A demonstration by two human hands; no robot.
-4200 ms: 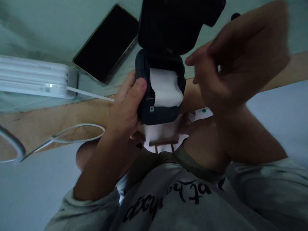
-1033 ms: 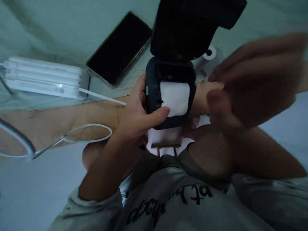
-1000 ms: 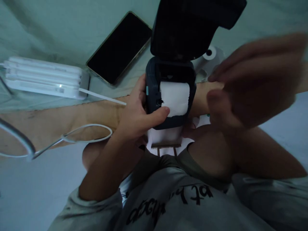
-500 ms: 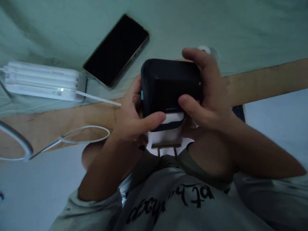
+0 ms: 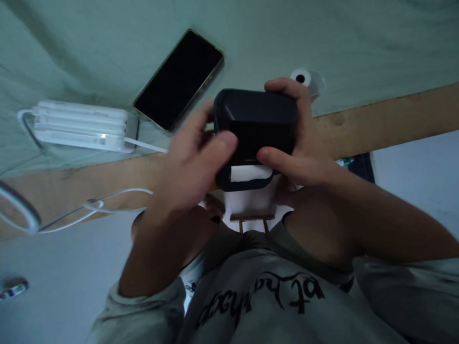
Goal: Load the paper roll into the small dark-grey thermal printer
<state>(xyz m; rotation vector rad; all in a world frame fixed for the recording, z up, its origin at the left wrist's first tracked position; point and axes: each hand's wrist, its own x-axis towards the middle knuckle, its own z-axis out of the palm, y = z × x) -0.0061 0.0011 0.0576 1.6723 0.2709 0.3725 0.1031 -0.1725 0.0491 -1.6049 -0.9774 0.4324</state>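
Between my two hands is a small black label printer [image 5: 258, 114] with rounded edges, held above the table's front edge. A strip of white paper [image 5: 251, 173] shows in the slot on its side nearest me. My left hand [image 5: 195, 157], slightly blurred, is closed on the printer's left side with the thumb on its top face. Around the right side wraps my right hand [image 5: 304, 138], its thumb on the top near the slot and its index finger along the far corner. Beyond that hand lies a white paper roll [image 5: 295, 74] in something clear.
A dark-screened phone [image 5: 179, 79] lies on the green cloth [image 5: 251, 33]. Left of it sits a white ribbed power bank [image 5: 82, 124] with a cable. Loose white cable loops [image 5: 122, 192] cross the wooden table edge [image 5: 387, 110]. My legs are below.
My left thumb has shifted up from the paper slot onto the printer's top face, uncovering more of the paper. The right hand keeps its hold. The view has shifted slightly.
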